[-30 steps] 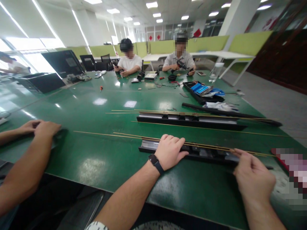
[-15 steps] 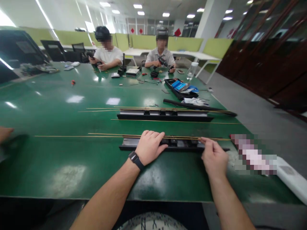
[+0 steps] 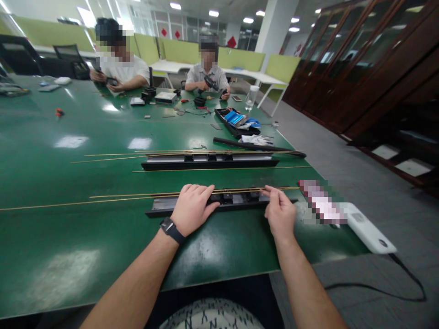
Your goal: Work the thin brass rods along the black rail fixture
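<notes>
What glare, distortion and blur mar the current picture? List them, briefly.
Head view: white glare patches on the table, with a broad hazy one at lower left; head view: the cabinet leans, perhaps from wide-angle stretch or camera tilt; head view: pixel blocks mask the red item; head view: detail looks soft where the right hand meets the rods.

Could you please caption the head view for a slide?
Left hand over a long black channel; right hand pinching thin golden rods.

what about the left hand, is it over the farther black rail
No, the left hand lies over the nearer black rail, apart from the farther one.
</notes>
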`<state>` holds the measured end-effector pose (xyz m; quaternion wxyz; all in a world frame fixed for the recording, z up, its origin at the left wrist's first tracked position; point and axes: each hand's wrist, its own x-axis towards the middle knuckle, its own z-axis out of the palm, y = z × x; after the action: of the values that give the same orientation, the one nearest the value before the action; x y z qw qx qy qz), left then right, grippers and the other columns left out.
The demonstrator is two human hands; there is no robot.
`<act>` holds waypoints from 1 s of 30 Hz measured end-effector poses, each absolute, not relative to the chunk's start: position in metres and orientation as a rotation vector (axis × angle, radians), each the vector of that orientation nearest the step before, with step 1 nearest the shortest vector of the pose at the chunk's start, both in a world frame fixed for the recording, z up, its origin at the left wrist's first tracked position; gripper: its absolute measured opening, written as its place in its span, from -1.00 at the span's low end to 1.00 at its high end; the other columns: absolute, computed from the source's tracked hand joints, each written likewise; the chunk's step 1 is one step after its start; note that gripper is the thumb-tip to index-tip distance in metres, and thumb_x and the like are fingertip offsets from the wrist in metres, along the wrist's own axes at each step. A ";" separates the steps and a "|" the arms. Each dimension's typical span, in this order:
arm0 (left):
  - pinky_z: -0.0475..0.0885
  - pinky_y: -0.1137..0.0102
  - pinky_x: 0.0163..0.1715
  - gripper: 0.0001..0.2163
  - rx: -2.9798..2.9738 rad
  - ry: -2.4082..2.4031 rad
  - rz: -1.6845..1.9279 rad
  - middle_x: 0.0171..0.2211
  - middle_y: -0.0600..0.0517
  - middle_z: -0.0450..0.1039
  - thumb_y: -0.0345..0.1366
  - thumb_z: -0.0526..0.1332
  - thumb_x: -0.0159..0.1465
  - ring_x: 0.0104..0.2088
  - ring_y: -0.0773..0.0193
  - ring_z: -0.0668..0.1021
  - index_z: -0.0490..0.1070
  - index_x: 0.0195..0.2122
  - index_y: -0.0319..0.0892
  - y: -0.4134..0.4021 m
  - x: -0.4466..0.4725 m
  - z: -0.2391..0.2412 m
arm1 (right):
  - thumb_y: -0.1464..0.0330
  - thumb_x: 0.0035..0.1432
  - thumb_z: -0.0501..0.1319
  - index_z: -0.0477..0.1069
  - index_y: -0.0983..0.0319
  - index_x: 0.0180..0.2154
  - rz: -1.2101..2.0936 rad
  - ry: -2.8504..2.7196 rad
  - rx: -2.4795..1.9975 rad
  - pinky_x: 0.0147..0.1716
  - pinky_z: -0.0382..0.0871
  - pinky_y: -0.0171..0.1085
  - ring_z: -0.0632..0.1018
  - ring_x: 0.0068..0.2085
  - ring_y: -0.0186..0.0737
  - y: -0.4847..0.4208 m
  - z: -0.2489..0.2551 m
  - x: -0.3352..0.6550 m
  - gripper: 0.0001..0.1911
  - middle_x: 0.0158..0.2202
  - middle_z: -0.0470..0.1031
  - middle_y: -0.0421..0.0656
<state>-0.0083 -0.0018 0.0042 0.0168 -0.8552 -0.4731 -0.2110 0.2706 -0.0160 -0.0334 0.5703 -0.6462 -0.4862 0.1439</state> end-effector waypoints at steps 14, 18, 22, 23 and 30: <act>0.37 0.07 0.03 -0.60 -2.663 -1.463 -0.665 -0.03 -0.14 0.62 -0.06 0.25 0.41 -0.01 -0.02 0.60 0.44 0.17 -0.19 -0.001 -0.009 0.004 | 0.00 0.39 0.08 0.62 0.26 -0.08 0.261 -1.079 -1.549 -0.31 0.57 -0.21 0.69 -0.27 -0.10 -0.014 -0.035 0.277 -0.48 -0.15 0.70 0.01; 0.38 0.07 0.03 -0.59 -2.665 -1.468 -0.666 -0.03 -0.14 0.62 -0.06 0.24 0.41 -0.01 -0.01 0.59 0.44 0.17 -0.19 -0.001 -0.008 0.003 | -0.03 0.39 0.09 0.59 0.25 -0.01 0.368 -1.098 -1.504 -0.39 0.56 -0.22 0.67 -0.39 -0.17 -0.015 -0.035 0.272 -0.45 -0.14 0.70 0.00; 0.38 0.07 0.04 -0.60 -2.665 -1.472 -0.662 -0.02 -0.14 0.61 -0.05 0.23 0.42 -0.01 0.00 0.59 0.44 0.17 -0.18 -0.001 -0.008 0.003 | -0.04 0.37 0.10 0.61 0.24 -0.06 0.384 -1.161 -1.489 -0.34 0.58 -0.20 0.68 -0.34 -0.14 -0.016 -0.034 0.268 -0.46 -0.15 0.70 0.00; 0.38 0.07 0.04 -0.60 -2.666 -1.474 -0.660 -0.02 -0.14 0.61 -0.05 0.23 0.42 -0.01 0.00 0.59 0.44 0.17 -0.18 -0.001 -0.008 0.003 | -0.03 0.38 0.09 0.61 0.24 -0.07 0.374 -1.172 -1.495 -0.33 0.59 -0.20 0.69 -0.32 -0.13 -0.017 -0.034 0.268 -0.46 -0.15 0.70 0.00; 0.36 0.10 0.05 -0.60 -2.672 -1.480 -0.665 -0.01 -0.13 0.61 -0.05 0.23 0.42 0.00 0.01 0.59 0.42 0.17 -0.15 -0.001 -0.008 0.004 | -0.02 0.39 0.05 0.62 0.24 -0.07 0.286 -1.198 -1.557 -0.33 0.57 -0.23 0.68 -0.28 -0.12 -0.018 -0.032 0.270 -0.46 -0.14 0.71 -0.02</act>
<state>-0.0081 -0.0013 0.0039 0.0075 -0.8547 -0.4735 -0.2127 0.2697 -0.0176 -0.0321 0.5464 -0.6569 -0.5053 0.1207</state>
